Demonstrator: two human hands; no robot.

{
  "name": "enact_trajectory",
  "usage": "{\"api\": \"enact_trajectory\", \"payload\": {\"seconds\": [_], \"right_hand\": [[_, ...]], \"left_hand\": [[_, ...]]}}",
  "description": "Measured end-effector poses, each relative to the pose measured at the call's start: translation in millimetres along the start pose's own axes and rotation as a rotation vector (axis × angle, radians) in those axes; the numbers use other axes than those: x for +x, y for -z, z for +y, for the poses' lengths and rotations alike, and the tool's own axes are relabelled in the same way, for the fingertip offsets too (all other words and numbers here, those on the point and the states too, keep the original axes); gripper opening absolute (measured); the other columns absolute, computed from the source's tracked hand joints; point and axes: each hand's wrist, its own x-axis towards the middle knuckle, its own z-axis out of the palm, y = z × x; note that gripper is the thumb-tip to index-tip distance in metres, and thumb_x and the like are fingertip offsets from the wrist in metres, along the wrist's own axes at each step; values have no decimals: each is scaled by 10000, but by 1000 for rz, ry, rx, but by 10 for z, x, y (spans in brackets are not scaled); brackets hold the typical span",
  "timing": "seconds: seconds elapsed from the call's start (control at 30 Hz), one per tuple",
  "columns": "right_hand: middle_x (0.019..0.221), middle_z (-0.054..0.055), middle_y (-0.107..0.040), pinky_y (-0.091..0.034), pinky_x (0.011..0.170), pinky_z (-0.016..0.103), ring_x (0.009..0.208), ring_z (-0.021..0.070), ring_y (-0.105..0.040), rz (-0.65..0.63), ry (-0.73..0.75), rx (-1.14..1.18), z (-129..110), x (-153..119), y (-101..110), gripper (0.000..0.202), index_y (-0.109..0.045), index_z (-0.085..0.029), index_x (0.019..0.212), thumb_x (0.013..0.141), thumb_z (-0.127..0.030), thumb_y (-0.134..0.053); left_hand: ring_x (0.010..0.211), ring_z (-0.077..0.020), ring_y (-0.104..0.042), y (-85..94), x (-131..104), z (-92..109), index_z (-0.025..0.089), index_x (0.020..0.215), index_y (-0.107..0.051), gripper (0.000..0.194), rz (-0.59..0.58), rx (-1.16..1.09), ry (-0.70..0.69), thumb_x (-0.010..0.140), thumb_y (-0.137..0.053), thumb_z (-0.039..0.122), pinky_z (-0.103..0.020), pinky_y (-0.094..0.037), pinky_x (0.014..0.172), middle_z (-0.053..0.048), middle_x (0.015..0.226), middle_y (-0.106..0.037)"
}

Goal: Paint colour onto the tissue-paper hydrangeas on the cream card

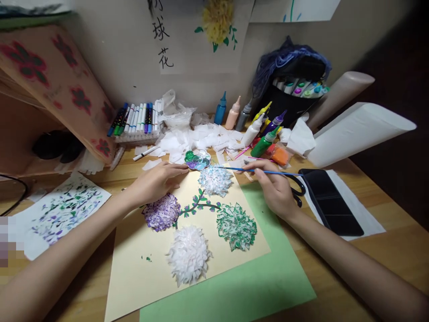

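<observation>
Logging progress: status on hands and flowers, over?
Right hand holds blue brush at bluish flower. Left hand at palette edge. Black scissor handles beside right hand.

Blue brush [281,172] in right fingers [264,179]

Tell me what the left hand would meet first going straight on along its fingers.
Most likely the paint palette, just ahead of the left hand. The gap looks very small; from this one view I cannot tell whether the fingertips already touch it.
</observation>
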Motion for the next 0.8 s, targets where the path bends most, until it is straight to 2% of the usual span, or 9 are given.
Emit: {"api": "enact_trajectory", "payload": {"seconds": [0.17,0.3,0.57,0.8], "right_hand": [[889,37,-669,-445,821,347,885,191,-625,-153,-8,-22,-111,433,-241,233,-600,-220,960,979,-322,-392],[813,35,-660,-431,786,338,835,194,-617,-210,40,-109,-176,602,-327,223,-575,-206,861,965,-284,-393],[783,33,-642,-404,746,326,805,200,-591,-280,58,-210,-234,715,-372,234,-565,-205,814,951,-267,-386],[781,32,-643,-402,756,330,814,203,-588,-266,87,-228,-242,714,-397,226,-560,-209,815,951,-265,-388]], "left_hand": [[1209,-268,-539,-17,-16,-20,211,1327,-567,470,-2,-9,8,862,-552,148,-452,-460,981,-63,1407,-556],[1181,-257,-553,-35,-24,-31,222,1330,-567,483,19,-25,-23,858,-531,125,-432,-465,962,-58,1397,-566],[1126,-263,-561,-44,-27,-8,217,1326,-574,465,27,-12,-12,875,-495,137,-422,-479,892,-38,1396,-569],[1141,-259,-541,-52,-43,-15,238,1347,-556,510,13,-16,7,859,-482,110,-412,-465,895,-13,1414,-553]]}}
